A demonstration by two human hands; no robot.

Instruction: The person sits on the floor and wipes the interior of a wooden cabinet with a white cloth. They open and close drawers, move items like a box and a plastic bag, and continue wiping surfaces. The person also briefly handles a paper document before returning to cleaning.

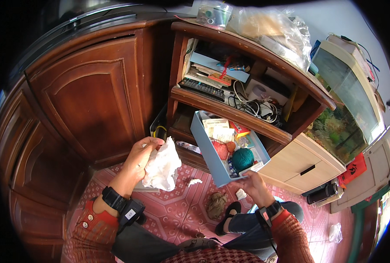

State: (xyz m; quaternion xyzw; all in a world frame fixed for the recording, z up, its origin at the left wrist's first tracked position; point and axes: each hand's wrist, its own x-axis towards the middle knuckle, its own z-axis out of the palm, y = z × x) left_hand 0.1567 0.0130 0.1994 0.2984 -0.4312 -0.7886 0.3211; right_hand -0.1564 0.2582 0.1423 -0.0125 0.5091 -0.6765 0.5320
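My left hand (pixel 142 156) grips a crumpled white plastic bag (pixel 164 167) that hangs in front of the wooden cabinet. With my right hand (pixel 255 188) I hold the near end of a light blue open box (pixel 211 161), tilted at the shelf's lower opening. Inside it are a teal yarn ball (pixel 243 159), a coral yarn ball (pixel 220 149), a red and yellow packet (pixel 239 129) and several papers. Whether the box's far end rests on the shelf, I cannot tell.
A remote control (pixel 202 88) and tangled white cables (pixel 257 107) fill the middle shelf. Above stand a clear tub (pixel 214 15) and a plastic bag (pixel 273 29). A fish tank (pixel 342 102) is at right. On the tiled floor lie a brown cloth (pixel 216 204) and white scraps (pixel 195 181).
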